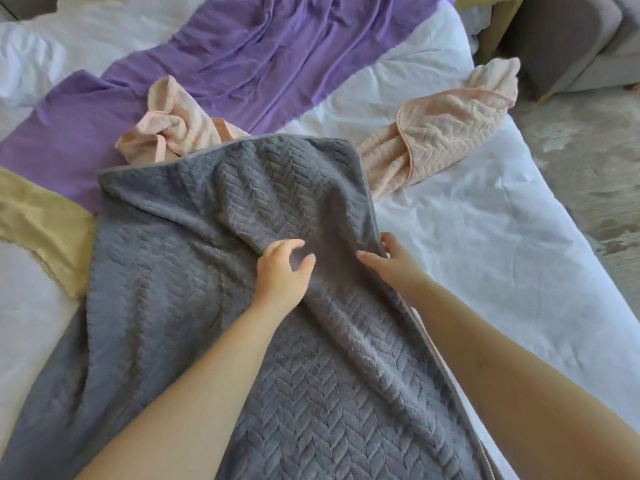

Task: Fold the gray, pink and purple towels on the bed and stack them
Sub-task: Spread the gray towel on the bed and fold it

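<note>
The gray herringbone plush towel [242,306] lies spread along the white-sheeted bed [485,254], with bare sheet open past its right edge. The right hand [391,258] has its grip clamped on that edge, thumb on top. The left hand [282,271] rests just beside it on the towel, grip loose and holding nothing. A crumpled pink textured towel [433,133] and a spread purple towel [259,57] lie beyond.

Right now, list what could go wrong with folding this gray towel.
1. The gray towel overlaps the crumpled pink towel at its far edge; lifting may drag it along.
2. Its left side lies on the yellow cloth, which could get caught in the fold.
3. Only the right hand seems to grip an edge, so the fold may go crooked.
</note>
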